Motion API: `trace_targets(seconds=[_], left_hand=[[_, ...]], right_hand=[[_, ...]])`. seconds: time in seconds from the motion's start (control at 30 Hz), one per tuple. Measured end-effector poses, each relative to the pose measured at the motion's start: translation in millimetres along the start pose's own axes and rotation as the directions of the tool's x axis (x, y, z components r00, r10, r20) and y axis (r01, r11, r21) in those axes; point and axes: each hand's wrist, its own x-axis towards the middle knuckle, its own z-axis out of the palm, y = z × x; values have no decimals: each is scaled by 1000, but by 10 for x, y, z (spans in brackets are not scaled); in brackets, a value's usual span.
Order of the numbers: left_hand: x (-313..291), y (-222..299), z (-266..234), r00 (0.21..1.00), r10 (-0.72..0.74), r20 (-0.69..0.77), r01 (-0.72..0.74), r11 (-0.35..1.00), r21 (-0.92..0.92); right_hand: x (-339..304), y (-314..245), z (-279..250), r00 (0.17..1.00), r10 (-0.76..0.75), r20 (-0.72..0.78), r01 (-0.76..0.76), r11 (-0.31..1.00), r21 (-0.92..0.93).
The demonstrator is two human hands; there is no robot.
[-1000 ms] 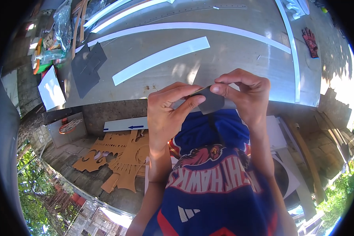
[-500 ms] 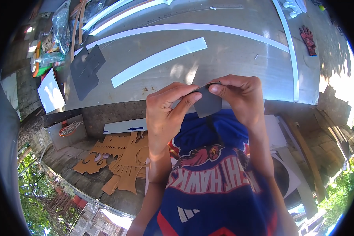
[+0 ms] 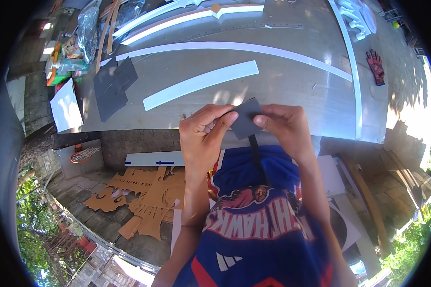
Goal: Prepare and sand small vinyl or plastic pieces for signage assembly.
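Note:
Between my two hands, above the near edge of the table, is a small piece of dark grey sheet that looks like sandpaper (image 3: pixel 247 119). My left hand (image 3: pixel 208 122) pinches its left edge with the thumb in front and the fingers behind. At its right edge my right hand (image 3: pixel 285 125) pinches it the same way. Just beyond my hands a wide white strip (image 3: pixel 201 85) lies slanted on the table. Larger dark grey sheets (image 3: pixel 112 91), cut or torn along one side, rest farther left.
The metal table (image 3: pixel 301 103) also holds a long thin white strip (image 3: pixel 225 46), a straight white strip (image 3: pixel 352 71) and a red-and-black glove (image 3: pixel 376 69) at the right. A white panel (image 3: pixel 67 107) stands at the left corner. Brown cut-out board (image 3: pixel 143 196) lies below.
The grey piece, seen bent over at its top edge before, now shows flatter and faces me. My hands remain pinched on its sides; the whole view has shifted slightly.

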Motion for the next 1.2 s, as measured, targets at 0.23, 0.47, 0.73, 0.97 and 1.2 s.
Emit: trace_targets(seconds=[0.23,0.47,0.73,0.97,1.2], left_hand=[[-24,-97,-17,993,-79,-85,74,995,-64],[35,-336,-54,993,-95,-73,92,995,-37],[-100,-949,53,970,-243,21,242,952,-185],[-95,-1359,325,955,-293,43,297,947,-126],[29,-1905,427,973,-229,-22,230,970,84]], right_hand=[[16,118,-55,994,34,100,-17,986,-167],[104,269,-22,986,66,151,-30,974,-224],[129,738,-148,998,53,39,-42,973,-228],[148,1225,-212,990,-115,-76,48,801,-596],[350,1699,-350,978,-196,-70,107,764,-636]])
